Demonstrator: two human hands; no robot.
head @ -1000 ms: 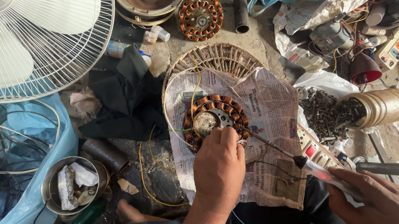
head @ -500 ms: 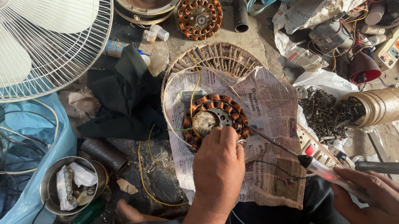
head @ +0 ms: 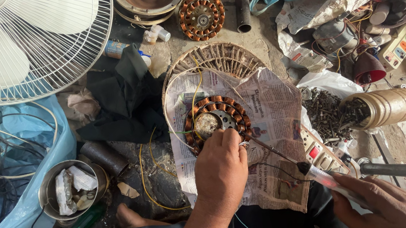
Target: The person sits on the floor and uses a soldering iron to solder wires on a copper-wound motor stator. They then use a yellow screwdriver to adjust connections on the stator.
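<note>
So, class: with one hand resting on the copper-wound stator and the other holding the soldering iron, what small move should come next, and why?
Probably steady the stator with the left hand and hold the tip where it is. The soldering iron in the right hand has its tip at the stator's edge beside the left fingers, so any slip risks a burn.

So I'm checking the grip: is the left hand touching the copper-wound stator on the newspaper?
Touching. The head view shows the left hand with its fingertips pressed on the lower rim of the copper-wound stator, no gap between them.
</note>
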